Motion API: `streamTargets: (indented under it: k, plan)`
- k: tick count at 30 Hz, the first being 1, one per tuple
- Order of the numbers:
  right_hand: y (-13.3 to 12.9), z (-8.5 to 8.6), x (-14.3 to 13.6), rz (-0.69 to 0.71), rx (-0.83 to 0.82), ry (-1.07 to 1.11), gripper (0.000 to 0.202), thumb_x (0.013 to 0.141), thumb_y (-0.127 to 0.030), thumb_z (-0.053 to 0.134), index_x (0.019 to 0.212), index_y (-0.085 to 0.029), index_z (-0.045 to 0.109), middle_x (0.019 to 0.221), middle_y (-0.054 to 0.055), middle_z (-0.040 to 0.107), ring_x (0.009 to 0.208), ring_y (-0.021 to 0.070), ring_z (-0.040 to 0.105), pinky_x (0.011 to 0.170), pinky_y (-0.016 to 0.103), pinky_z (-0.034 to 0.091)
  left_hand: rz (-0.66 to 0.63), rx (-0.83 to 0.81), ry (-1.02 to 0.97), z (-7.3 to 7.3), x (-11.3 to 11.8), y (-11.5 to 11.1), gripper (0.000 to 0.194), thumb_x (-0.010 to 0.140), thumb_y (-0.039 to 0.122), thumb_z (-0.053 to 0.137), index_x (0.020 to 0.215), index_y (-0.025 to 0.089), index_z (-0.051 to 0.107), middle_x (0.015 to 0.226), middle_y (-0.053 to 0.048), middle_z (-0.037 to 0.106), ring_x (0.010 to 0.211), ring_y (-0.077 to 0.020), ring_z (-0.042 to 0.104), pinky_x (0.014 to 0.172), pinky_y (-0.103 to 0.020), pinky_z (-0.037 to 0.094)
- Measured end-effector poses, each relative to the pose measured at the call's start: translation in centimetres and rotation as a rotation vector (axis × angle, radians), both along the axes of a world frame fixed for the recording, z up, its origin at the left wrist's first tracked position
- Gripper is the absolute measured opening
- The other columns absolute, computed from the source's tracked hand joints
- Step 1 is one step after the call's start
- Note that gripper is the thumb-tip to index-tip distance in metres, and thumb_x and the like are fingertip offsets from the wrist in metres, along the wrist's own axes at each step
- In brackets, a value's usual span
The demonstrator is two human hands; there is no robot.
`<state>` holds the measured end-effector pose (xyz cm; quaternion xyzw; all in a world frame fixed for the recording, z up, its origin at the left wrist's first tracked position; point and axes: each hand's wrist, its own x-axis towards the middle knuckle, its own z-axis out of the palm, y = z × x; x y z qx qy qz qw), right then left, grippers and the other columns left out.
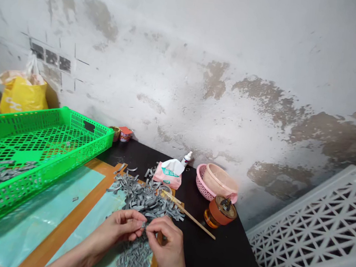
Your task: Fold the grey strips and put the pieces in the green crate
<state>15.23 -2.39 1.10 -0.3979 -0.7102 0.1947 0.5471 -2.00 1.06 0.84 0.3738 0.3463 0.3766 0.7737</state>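
Note:
My left hand point(125, 227) pinches a small grey piece point(143, 224) between thumb and forefinger, above the table. Right beside it, my right hand point(167, 243) has its thumb and fingertips pressed together near the same piece; whatever they grip is too small to make out. Behind both hands lies a heap of curved grey strips point(148, 196). Below them, many small grey pieces point(134, 261) are spread on the pale blue-green sheet point(80, 225).
A green crate point(66, 155) with grey pieces stands at the left. Behind the heap are a pink tissue pack point(166, 179) and a white bottle point(187, 157). A wooden stick point(199, 225), pink baskets point(219, 179) and an amber jar point(220, 212) lie to the right, beside a white crate point(311, 234).

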Motion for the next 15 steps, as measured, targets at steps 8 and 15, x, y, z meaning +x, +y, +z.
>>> streamTargets:
  k: [8, 15]
  plan:
    - [-0.11, 0.43, 0.04, 0.016, -0.024, 0.027, 0.017, 0.077, -0.004, 0.061, 0.072, -0.019, 0.068, 0.073, 0.003, 0.067, 0.069, 0.0158, 0.064, 0.065, 0.025, 0.049, -0.020, -0.036, -0.054, -0.28, 0.08, 0.12, 0.029, 0.063, 0.032, 0.088, 0.082, 0.013, 0.075, 0.064, -0.002, 0.071, 0.055, -0.0064, 0.060, 0.056, -0.014, 0.044]
    - [-0.14, 0.32, 0.04, 0.000, 0.027, -0.021, 0.018, 0.079, -0.006, 0.059, 0.073, -0.020, 0.068, 0.073, 0.003, 0.067, 0.069, 0.0160, 0.063, 0.065, 0.026, 0.049, -0.013, -0.059, -0.102, 0.00, 0.28, -0.16, 0.028, 0.063, 0.031, 0.088, 0.080, 0.014, 0.074, 0.062, -0.001, 0.069, 0.055, -0.0060, 0.058, 0.057, -0.014, 0.043]
